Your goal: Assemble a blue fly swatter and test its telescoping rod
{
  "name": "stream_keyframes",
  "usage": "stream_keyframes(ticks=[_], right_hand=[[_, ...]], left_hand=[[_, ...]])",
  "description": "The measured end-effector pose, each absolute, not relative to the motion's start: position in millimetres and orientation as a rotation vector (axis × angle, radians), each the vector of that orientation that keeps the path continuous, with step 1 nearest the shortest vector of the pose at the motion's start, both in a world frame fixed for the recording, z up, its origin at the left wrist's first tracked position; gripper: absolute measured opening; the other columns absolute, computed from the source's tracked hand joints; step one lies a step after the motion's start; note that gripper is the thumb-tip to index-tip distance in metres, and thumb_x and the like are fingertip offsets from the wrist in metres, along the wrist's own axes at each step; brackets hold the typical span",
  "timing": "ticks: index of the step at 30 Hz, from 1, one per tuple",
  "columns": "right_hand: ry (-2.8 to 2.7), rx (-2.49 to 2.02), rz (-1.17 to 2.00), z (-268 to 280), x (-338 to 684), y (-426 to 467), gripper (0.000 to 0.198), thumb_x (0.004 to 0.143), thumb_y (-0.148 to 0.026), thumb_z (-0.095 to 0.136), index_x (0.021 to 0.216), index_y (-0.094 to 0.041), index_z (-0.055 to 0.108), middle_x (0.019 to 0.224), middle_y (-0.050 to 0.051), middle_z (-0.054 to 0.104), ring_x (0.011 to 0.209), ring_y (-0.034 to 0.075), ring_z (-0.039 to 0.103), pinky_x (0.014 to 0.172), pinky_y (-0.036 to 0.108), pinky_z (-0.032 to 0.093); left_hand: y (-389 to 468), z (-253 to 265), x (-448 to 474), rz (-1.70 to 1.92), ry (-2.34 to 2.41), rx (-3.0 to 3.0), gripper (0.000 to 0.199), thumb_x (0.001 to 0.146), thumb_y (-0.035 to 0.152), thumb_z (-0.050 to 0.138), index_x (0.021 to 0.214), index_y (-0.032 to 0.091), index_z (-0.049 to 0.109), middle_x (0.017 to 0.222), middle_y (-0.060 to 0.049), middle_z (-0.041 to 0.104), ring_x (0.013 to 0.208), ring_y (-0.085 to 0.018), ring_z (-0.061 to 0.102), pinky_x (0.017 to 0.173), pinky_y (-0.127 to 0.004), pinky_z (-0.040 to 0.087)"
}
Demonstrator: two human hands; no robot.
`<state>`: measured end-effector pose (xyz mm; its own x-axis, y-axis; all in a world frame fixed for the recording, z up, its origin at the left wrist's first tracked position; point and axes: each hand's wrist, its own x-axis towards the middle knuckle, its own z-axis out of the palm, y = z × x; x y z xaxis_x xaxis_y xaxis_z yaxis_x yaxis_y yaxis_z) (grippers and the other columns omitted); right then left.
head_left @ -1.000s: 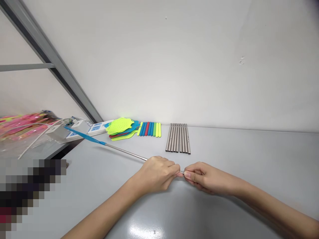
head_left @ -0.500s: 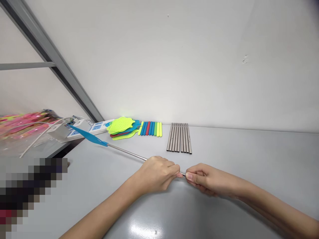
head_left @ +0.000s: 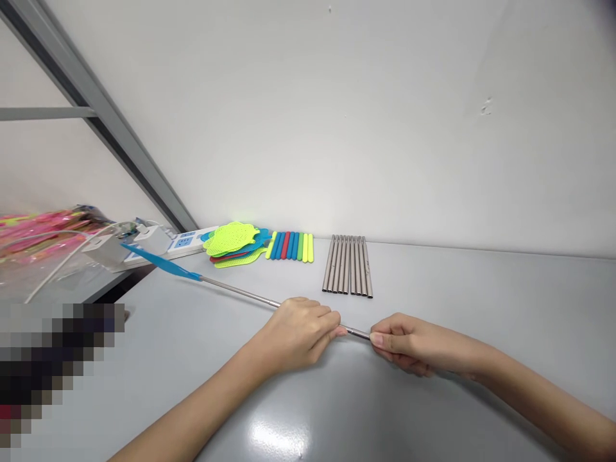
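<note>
The metal rod (head_left: pixel 240 292) slants over the grey table (head_left: pixel 457 289), blue head (head_left: pixel 163 262) at ten o'clock from the left hand (head_left: pixel 301 332), which wraps the rod; the right hand (head_left: pixel 407 343), at three, pinches it. Beyond, metal tubes (head_left: pixel 353 263) lie at one o'clock, coloured sticks (head_left: pixel 289 246) at twelve, mesh swatter heads (head_left: pixel 231 239) at eleven.

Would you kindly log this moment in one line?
left hand: grips metal rod | right hand: pinches rod | blue head: at rod's far end

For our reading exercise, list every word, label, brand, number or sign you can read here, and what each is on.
No text can be read.
Rightmost tube: dark marks, too small to read.
Power strip: any markings too small to read.
Held rod: none visible.
</note>
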<state>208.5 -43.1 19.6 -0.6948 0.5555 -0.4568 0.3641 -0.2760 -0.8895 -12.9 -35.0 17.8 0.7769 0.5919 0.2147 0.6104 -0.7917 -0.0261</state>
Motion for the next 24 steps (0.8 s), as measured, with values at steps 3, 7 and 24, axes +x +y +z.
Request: stream_keyframes(ticks=[3,7,24], right_hand=[[-1.758,-1.187,2.163,20.4,207.7,-43.5,0.032,0.082,-0.039,0.041,0.059,-0.017,0.036,0.049,-0.007,0.026,0.040,0.004,0.019,0.034,0.017,0.014],[-1.755,-1.220,2.153,19.5,206.9,-43.8,0.030,0.082,-0.039,0.041,0.062,-0.016,0.042,0.049,-0.007,0.029,0.040,0.004,0.022,0.035,0.017,0.016],[-2.227,-1.223,1.916,49.9,228.6,-34.7,0.036,0.079,-0.047,0.045,0.078,-0.013,0.057,0.061,0.000,0.051,0.046,0.006,0.037,0.040,0.017,0.030]], left_hand=[[-37.2,19.7,-10.7,-0.257,-0.971,-2.880,0.032,0.088,0.036,0.030,0.068,0.017,0.046,0.060,0.002,0.052,0.055,-0.011,0.047,0.052,-0.024,0.031],[-40.2,19.1,-6.5,-0.220,-0.956,-2.877,0.031,0.088,0.037,0.031,0.071,0.017,0.047,0.063,0.002,0.052,0.055,-0.012,0.046,0.050,-0.025,0.031],[-50.0,20.0,3.2,-0.497,-0.894,-2.710,0.019,0.087,0.024,0.036,0.079,0.018,0.052,0.060,0.003,0.048,0.051,-0.011,0.043,0.046,-0.025,0.028]])
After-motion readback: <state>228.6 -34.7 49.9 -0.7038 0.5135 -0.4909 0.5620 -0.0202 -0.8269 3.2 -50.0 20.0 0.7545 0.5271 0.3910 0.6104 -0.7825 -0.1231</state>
